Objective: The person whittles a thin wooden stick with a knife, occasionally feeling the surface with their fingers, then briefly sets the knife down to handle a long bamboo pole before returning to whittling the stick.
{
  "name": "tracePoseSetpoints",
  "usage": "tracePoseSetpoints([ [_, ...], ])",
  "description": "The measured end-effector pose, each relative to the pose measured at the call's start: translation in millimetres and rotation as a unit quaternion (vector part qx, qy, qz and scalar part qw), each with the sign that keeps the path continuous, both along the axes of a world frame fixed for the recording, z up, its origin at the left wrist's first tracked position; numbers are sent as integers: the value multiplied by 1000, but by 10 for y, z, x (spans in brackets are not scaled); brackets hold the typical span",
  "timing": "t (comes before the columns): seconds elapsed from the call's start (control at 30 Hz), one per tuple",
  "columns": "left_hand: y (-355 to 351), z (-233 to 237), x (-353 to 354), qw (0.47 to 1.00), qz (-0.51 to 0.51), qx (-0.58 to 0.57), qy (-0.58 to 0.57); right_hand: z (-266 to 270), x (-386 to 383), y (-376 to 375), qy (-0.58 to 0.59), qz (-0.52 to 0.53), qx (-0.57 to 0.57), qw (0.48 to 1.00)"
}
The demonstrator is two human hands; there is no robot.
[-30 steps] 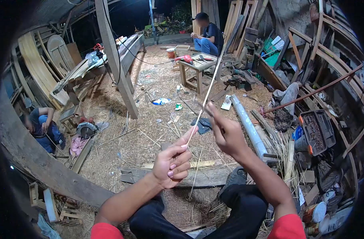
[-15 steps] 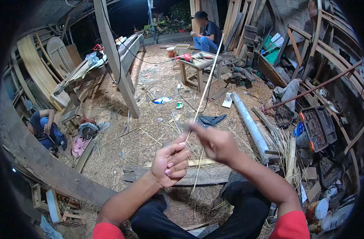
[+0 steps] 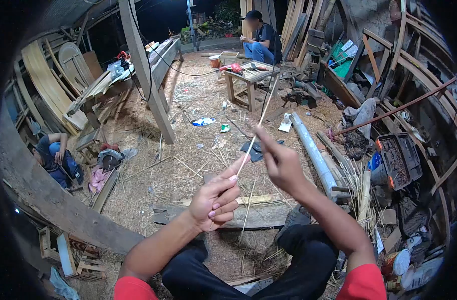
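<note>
The right hand (image 3: 283, 167) is now higher up the thin stick (image 3: 266, 107), farther from the left hand (image 3: 217, 204) than before. The long stick slants up, its far end leaning right, above the messy floor (image 3: 188, 145). The left fingers curl tight around its near end. The right fingers are by its middle; their grip is unclear.

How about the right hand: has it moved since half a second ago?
Yes. The right hand has moved forward along the thin strip, away from the left hand and nearer the small wooden table.
</note>
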State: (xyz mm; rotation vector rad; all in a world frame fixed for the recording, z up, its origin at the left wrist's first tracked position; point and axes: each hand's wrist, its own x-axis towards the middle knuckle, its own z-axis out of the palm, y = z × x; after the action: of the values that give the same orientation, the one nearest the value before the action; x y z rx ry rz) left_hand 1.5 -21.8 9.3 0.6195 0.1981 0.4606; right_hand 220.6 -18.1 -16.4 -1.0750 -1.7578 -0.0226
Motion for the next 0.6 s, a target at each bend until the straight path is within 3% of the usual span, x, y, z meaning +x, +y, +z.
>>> tracePoseSetpoints([
  [0.1,3,-8,31,1000,10,-7,14,25,64,-67,7,-5,-28,1000],
  [0.13,5,-16,28,1000,18,-3,23,-19,22,-76,-59,36,10,998],
  [0.2,3,-7,11,999,27,-11,24,13,-120,-283,-195,41,-33,979],
  [0.33,53,-25,-2,999,22,24,14,5,50,-19,-73,-43,-20,996],
  [0.37,48,-38,11,1000,18,15,17,78,102,3,-51,-72,-59,994],
  [0.47,42,-61,52,998,28,26,56,-36,149,45,-14,-44,-41,998],
  [0.6,71,-90,30,998,45,-1,54,-100,-88,-168,-197,26,-23,980],
])
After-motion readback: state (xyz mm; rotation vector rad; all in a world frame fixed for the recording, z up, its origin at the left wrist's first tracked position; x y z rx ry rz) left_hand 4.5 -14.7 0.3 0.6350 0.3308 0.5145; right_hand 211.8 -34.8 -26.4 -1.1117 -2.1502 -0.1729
